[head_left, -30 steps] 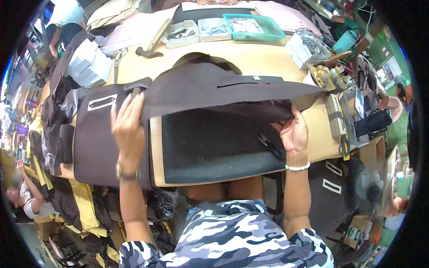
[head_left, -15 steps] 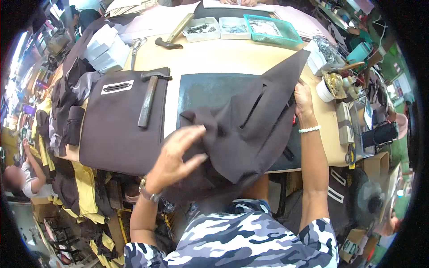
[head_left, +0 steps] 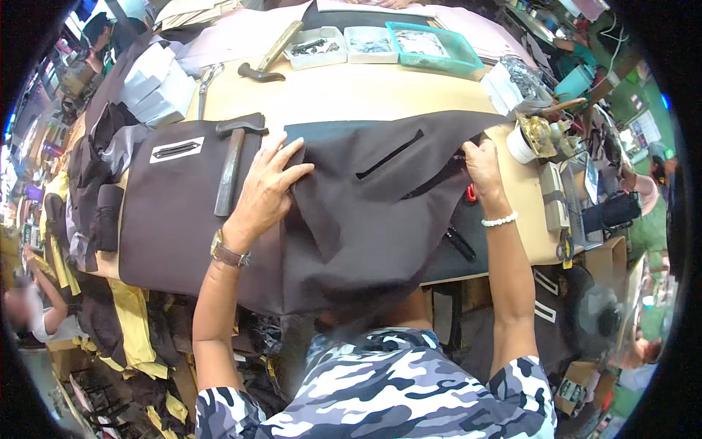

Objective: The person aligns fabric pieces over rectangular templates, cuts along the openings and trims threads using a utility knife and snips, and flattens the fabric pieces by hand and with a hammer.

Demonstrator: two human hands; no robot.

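A dark brown fabric piece (head_left: pixel 365 212) with two slits lies partly over a dark mat (head_left: pixel 329 132), its near edge hanging past the table edge. My left hand (head_left: pixel 272 179) rests at its upper left, fingers bent and apart on the cloth. At its upper right, my right hand (head_left: pixel 482 164) is closed on the fabric's edge. Left of my left hand, a hammer (head_left: pixel 231 172) lies on a stack of brown fabric (head_left: pixel 175 227), near a white-framed slit. Beside the cloth on the mat is a dark tool (head_left: pixel 461 243), and a small red object (head_left: pixel 471 192) shows below my right hand.
Another hammer (head_left: pixel 270 62), white trays (head_left: pixel 316 50) and a teal tray (head_left: pixel 435 50) stand at the back. A wrench-like tool (head_left: pixel 207 88) lies near white boxes (head_left: pixel 157 84). Jars and scissors (head_left: pixel 565 247) sit at the right. Other people are at the edges.
The fabric was raised, then bunched, and is now spread flatter over the mat. My left hand has moved up onto its upper left part. My right hand still holds the right side.
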